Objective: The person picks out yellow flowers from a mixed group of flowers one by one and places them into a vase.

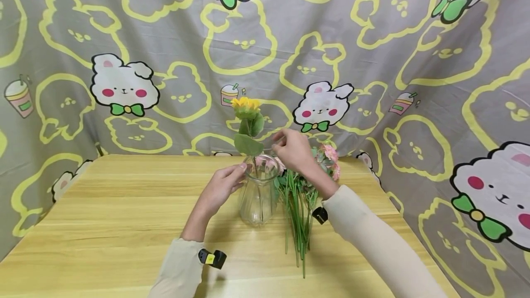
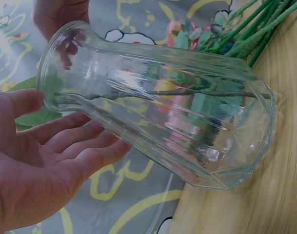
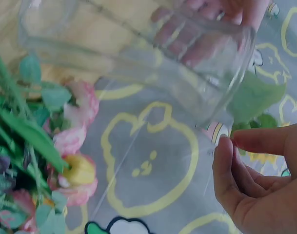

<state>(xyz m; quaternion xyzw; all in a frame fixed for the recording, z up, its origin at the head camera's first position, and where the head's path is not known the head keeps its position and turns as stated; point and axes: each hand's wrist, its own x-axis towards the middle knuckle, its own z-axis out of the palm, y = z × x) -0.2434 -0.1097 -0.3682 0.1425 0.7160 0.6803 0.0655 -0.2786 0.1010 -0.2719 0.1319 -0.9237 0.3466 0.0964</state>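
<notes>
A clear glass vase (image 1: pixel 257 199) stands upright on the table, with one yellow sunflower (image 1: pixel 246 108) in it. The sunflower's stem (image 2: pixel 187 91) runs down inside the glass, and its green leaves (image 1: pixel 248 144) spread above the rim. My left hand (image 1: pixel 219 188) rests against the vase's left side, thumb by the rim and fingers fairly straight along the neck. Right of the flower, above the rim, is my right hand (image 1: pixel 294 150). Its fingers (image 3: pixel 225 180) are loosely bent, thumb and fingertips close together, and I see nothing between them.
Right of the vase lies a bunch of artificial flowers, with long green stems (image 1: pixel 299 217) toward me and pink blooms (image 1: pixel 330 153) at the far end. The wooden table (image 1: pixel 124 206) ends at a patterned curtain (image 1: pixel 178 45). A small black device (image 1: pixel 212 258) sits on the left sleeve.
</notes>
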